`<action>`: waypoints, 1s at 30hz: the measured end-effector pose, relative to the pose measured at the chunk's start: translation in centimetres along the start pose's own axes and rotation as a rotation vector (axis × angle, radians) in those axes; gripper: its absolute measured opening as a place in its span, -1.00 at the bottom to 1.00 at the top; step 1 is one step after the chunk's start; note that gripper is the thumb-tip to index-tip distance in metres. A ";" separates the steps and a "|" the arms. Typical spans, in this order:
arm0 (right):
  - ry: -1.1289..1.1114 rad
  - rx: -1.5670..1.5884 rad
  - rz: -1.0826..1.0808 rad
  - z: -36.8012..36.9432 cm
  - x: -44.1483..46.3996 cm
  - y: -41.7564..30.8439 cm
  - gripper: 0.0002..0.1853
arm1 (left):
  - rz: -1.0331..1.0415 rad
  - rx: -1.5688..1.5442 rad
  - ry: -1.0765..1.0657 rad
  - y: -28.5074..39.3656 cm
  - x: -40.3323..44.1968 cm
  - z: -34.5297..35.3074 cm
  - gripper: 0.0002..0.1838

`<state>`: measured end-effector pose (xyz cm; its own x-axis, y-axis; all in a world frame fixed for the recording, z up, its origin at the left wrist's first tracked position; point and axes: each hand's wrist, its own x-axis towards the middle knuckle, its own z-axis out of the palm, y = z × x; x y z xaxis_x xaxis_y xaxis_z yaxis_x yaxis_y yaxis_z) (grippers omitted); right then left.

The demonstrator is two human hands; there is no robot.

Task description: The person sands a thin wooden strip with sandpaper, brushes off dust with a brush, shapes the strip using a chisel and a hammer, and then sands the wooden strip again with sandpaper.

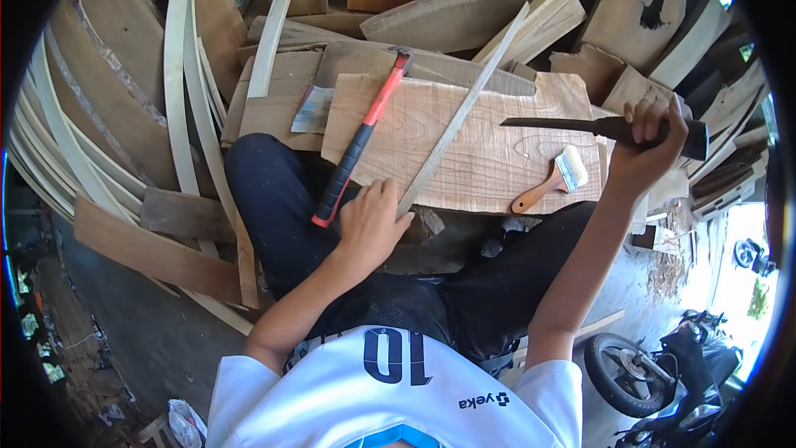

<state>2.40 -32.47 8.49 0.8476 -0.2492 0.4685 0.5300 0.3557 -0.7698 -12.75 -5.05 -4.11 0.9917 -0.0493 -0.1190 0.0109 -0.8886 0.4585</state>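
Observation:
My right hand (659, 129) is wrapped round the black handle of a chisel (551, 124), raised over the right end of the board. Its narrow dark blade points left. My left hand (371, 220) is closed at the near end of a long thin wooden strip (464, 108), which lies between thumb and forefinger and slants away across the wide wooden board (439, 137). Just left of that hand lies a hammer (362, 137) with a red and black handle, its head at the far edge. A paintbrush (551, 181) with a wooden handle rests on the board's right part.
Curved wooden strips (178, 75) stand at the left, above a loose plank (153, 249). Timber offcuts (448, 17) are piled behind the board. A motorbike (663, 373) is parked on the floor at lower right. Wood shavings (663, 274) lie near the right edge.

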 end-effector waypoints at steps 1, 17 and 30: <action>0.053 0.011 -0.009 -0.5 -0.1 0.2 -0.79 | -0.004 0.001 -0.009 0.2 -0.2 0.0 -0.60; -0.833 -0.386 -1.013 9.8 -14.1 4.4 -0.69 | -0.157 -1.207 -0.305 1.1 0.7 -2.4 -0.30; -0.445 -1.403 0.032 3.3 -9.7 13.6 -0.41 | -0.264 -1.261 -0.044 -3.5 -2.4 -7.4 -0.76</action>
<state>1.43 -22.22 -5.08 0.9338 0.1254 0.3352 0.2733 -0.8546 -0.4415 -14.23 1.59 1.11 0.9361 0.0246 -0.3509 0.3422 0.1674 0.9246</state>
